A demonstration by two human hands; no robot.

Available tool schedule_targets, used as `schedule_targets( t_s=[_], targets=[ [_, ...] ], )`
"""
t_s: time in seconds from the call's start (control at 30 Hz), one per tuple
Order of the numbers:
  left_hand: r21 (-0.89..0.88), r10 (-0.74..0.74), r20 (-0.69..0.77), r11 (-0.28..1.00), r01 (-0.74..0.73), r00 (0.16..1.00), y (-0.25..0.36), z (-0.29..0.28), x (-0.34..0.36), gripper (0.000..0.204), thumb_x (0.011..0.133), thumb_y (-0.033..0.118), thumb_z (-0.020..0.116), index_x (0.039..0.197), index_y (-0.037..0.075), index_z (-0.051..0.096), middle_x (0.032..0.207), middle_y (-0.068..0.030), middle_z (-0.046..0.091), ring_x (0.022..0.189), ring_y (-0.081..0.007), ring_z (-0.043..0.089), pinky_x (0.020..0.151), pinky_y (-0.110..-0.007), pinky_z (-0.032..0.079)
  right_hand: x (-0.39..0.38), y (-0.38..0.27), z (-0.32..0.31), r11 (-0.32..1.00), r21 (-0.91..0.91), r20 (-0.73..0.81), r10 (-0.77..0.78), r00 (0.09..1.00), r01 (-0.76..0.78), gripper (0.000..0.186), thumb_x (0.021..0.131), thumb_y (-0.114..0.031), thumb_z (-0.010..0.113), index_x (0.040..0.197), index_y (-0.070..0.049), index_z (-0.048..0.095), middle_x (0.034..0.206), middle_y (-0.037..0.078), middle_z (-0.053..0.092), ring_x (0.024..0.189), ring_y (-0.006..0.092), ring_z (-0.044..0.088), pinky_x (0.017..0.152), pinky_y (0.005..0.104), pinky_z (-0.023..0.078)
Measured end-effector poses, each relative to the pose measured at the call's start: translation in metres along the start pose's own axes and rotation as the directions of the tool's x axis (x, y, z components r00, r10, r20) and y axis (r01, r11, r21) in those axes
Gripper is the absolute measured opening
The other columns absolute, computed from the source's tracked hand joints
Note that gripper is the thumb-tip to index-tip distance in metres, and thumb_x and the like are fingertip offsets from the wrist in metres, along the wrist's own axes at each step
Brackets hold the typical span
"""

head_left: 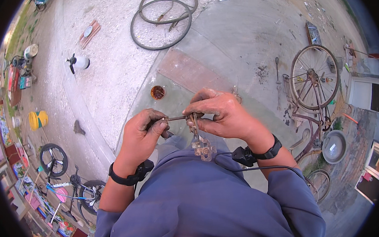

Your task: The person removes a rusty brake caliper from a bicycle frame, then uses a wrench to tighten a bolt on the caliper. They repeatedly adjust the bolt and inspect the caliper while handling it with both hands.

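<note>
My left hand (pixel 146 126) pinches one end of a thin dark metal rod (pixel 176 118) between thumb and fingers. The rod's other end meets a rusty metal part (pixel 203 149), which my right hand (pixel 222 114) grips near its top. This part has a narrow arm and hangs down to a plate with cut-outs, in front of my body; its exact kind is unclear. Fingers hide the point where rod and part meet. Both hands are close together and look smudged. A small tub of brown grease-like stuff (pixel 157 92) stands on the ground just beyond them.
An upturned bicycle (pixel 314 78) stands at the right, with a grey metal basin (pixel 334 147) beside it. Two loose tyres (pixel 160 43) lie ahead. At the left are a sprayer bottle (pixel 81 62), a yellow bucket (pixel 38 120) and another bicycle (pixel 75 183).
</note>
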State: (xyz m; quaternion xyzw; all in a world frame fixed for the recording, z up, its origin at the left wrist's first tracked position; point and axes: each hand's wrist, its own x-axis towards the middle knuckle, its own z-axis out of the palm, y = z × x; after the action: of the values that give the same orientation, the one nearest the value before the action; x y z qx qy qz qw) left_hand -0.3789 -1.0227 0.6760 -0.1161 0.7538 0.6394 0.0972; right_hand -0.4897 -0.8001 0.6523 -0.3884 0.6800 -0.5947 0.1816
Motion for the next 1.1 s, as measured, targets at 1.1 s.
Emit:
schedule_targets(
  t_s=[1.1],
  targets=[
    [0.109, -0.393, 0.622, 0.900, 0.422, 0.678, -0.023, 0.154, 0.237, 0.026, 0.093, 0.006, 0.055, 0.118, -0.001, 0.054, 0.104, -0.0110, 0.061, 0.092, -0.0208, 0.065, 0.073, -0.029, 0.050, -0.156, -0.008, -0.053, 0.890, 0.087, -0.880, 0.280, 0.385, -0.448, 0.028, 0.074, -0.004, 0.081, 0.101, -0.005, 0.074, 0.089, 0.010, 0.069, 0.084, 0.0227, 0.066, 0.070, 0.0327, 0.055]
  ],
)
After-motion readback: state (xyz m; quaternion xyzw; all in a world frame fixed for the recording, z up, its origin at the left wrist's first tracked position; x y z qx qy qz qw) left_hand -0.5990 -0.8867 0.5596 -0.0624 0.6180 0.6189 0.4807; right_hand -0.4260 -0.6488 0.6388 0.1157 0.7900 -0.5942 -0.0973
